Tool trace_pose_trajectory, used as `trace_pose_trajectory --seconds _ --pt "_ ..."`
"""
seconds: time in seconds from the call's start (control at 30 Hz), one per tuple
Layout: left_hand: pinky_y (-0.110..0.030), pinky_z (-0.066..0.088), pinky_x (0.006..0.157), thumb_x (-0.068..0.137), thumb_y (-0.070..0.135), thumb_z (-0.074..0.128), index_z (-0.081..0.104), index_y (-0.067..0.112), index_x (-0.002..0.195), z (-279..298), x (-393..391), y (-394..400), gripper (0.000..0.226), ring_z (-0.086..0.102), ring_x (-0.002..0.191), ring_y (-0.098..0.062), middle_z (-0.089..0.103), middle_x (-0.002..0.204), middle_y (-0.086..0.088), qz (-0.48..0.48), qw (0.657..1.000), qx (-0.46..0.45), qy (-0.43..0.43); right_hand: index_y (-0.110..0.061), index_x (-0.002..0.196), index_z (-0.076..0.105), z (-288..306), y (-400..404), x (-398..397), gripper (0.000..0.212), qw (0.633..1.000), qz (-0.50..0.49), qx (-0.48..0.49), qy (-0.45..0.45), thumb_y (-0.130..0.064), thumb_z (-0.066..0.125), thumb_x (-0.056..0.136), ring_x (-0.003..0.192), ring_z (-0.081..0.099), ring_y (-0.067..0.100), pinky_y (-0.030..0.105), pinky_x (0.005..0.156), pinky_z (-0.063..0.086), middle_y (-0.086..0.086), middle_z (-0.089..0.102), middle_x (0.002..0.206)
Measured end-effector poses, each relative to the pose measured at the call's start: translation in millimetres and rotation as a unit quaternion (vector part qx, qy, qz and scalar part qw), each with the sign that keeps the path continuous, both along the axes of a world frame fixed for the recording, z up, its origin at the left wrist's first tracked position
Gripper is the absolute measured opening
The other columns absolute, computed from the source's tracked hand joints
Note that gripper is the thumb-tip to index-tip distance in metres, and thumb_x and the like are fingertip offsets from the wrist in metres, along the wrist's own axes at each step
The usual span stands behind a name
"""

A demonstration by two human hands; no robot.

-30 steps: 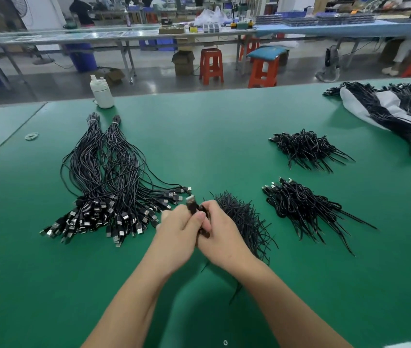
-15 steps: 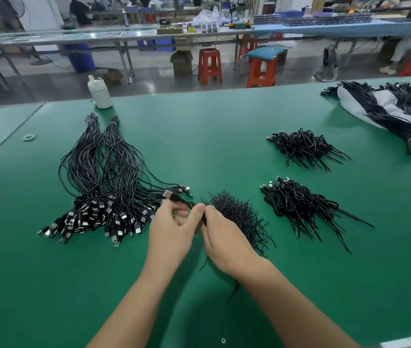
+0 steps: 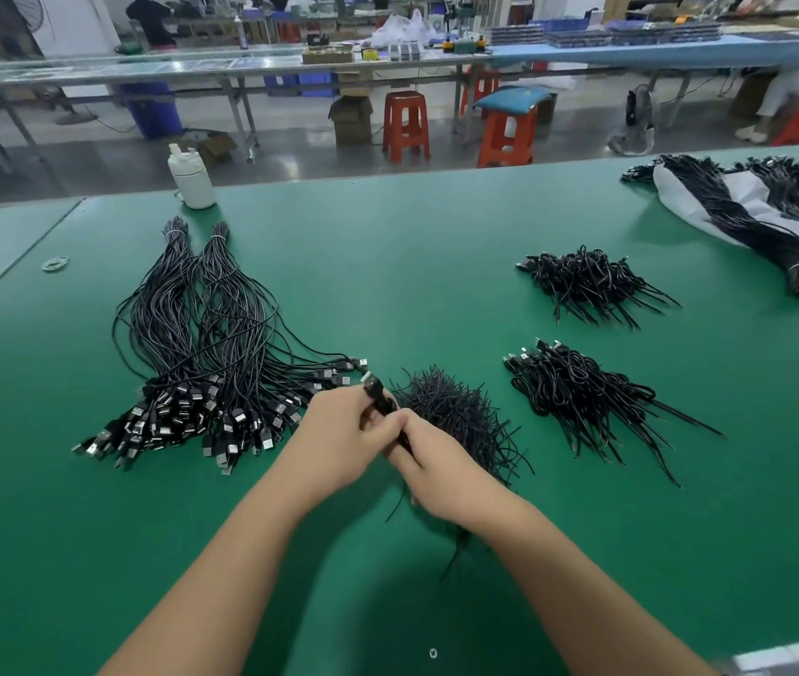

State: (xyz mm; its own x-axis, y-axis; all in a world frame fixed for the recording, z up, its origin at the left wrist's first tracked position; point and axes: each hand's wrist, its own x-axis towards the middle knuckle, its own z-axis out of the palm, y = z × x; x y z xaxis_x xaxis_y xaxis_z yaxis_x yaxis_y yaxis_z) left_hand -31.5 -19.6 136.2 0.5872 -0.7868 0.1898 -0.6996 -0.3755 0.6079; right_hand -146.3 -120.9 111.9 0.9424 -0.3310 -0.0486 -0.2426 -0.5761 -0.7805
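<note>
My left hand [image 3: 339,439] and my right hand [image 3: 436,463] meet over the green table [image 3: 388,265], both gripping one black USB cable [image 3: 378,393] whose metal plug sticks up above my left fingers. Its thin tail hangs below my right hand toward me. Just behind my right hand lies a pile of black twist ties [image 3: 456,414]. To the left, two long tied bundles of black USB cables [image 3: 202,344] fan out, plugs toward me.
Two heaps of coiled black cables lie at right, the nearer heap [image 3: 578,397] and the farther heap [image 3: 588,280]. More bundles on white wrap [image 3: 753,207] sit far right. A white bottle [image 3: 192,180] and rubber bands [image 3: 55,263] stand at back left. Orange stools stand beyond the table.
Both hands stayed together over the same spot. The plug swung left half a second ago, then came back upright above my left fingers.
</note>
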Motion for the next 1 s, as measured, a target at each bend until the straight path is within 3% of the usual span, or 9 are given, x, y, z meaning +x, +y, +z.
trace_pose_trajectory --seconds 0.1,0.23,0.3,0.4,0.5,0.6,0.73,0.9,1.0 --pt "-0.014 0.036 0.052 0.088 0.032 0.068 0.065 0.017 0.073 -2 6 -5 0.021 0.046 0.053 -0.002 0.051 0.051 0.014 0.018 0.999 -0.014 0.036 -0.031 0.132 0.046 -3 0 -1 0.028 0.996 -0.013 0.092 -0.006 -0.035 0.037 0.106 0.050 0.052 0.005 0.030 0.054 0.049 0.002 0.067 0.094" --pt "-0.032 0.045 0.062 0.089 0.028 0.068 0.069 0.019 0.082 -10 5 -16 0.011 0.048 0.057 -0.009 0.058 0.061 0.009 -0.004 0.995 -0.010 0.095 -0.024 0.138 0.048 -6 -9 0 0.034 1.000 -0.017 -0.002 -0.012 -0.028 0.032 0.108 0.075 0.059 -0.008 0.031 0.080 0.049 0.001 0.066 0.118" --pt "-0.029 0.044 0.058 0.091 0.022 0.069 0.070 0.021 0.090 -16 5 -17 0.002 0.048 0.055 -0.010 0.057 0.060 0.010 -0.007 0.982 -0.039 0.184 -0.018 0.123 0.055 -8 -14 -1 0.027 0.999 -0.031 -0.042 -0.004 -0.025 0.034 0.107 0.095 0.061 0.012 0.039 0.088 0.049 0.002 0.065 0.114" --pt "-0.024 0.046 0.057 0.092 0.017 0.070 0.064 0.015 0.102 -32 4 -12 0.011 0.054 0.059 -0.010 0.062 0.071 0.004 0.004 0.932 -0.078 0.353 -0.018 0.088 0.047 -16 -24 -3 0.023 0.996 -0.079 -0.045 0.019 -0.027 0.037 0.107 0.078 0.052 0.018 0.040 0.076 0.046 0.001 0.056 0.088" --pt "-0.027 0.047 0.067 0.088 0.045 0.070 0.057 0.023 0.090 -64 0 -4 0.025 0.056 0.073 -0.012 0.061 0.085 0.004 0.027 0.977 0.117 0.178 -0.018 0.084 0.042 -24 -34 -5 0.028 0.992 -0.127 -0.011 0.020 -0.031 0.036 0.107 0.075 0.046 0.012 0.035 0.070 0.039 -0.004 0.050 0.086" --pt "-0.033 0.048 0.082 0.084 0.062 0.063 0.052 0.029 0.095 -90 -14 4 0.037 0.054 0.093 -0.015 0.050 0.100 0.007 0.012 0.962 0.268 0.048 -0.018 0.079 0.041 -29 -41 -6 0.032 0.989 -0.147 -0.004 0.012 -0.032 0.035 0.107 0.073 0.044 0.011 0.030 0.065 0.034 -0.001 0.047 0.086" --pt "-0.032 0.044 0.087 0.094 0.046 0.056 0.049 0.029 0.090 -108 -24 4 0.019 0.047 0.102 -0.017 0.044 0.097 0.007 0.024 0.975 0.220 -0.003 -0.015 0.085 0.047 -33 -43 -5 0.032 0.988 -0.151 0.004 0.022 -0.033 0.034 0.107 0.074 0.048 0.015 0.031 0.066 0.038 0.001 0.050 0.088" --pt "-0.034 0.046 0.086 0.100 0.033 0.049 0.055 0.019 0.100 -115 -21 3 0.015 0.048 0.102 -0.021 0.051 0.104 0.000 0.041 0.966 0.242 -0.076 -0.010 0.108 0.052 -33 -39 -6 0.035 0.989 -0.134 0.030 0.051 -0.037 0.031 0.108 0.096 0.046 0.013 0.035 0.095 0.041 -0.002 0.047 0.100" --pt "-0.033 0.047 0.079 0.100 0.026 0.051 0.053 0.018 0.097 -107 -8 4 0.009 0.054 0.095 -0.019 0.056 0.097 0.002 0.101 0.970 0.216 -0.036 -0.021 0.098 0.043 -33 -39 -8 0.021 0.992 -0.118 0.018 0.046 -0.036 0.032 0.108 0.099 0.045 0.012 0.032 0.092 0.038 -0.008 0.047 0.105"
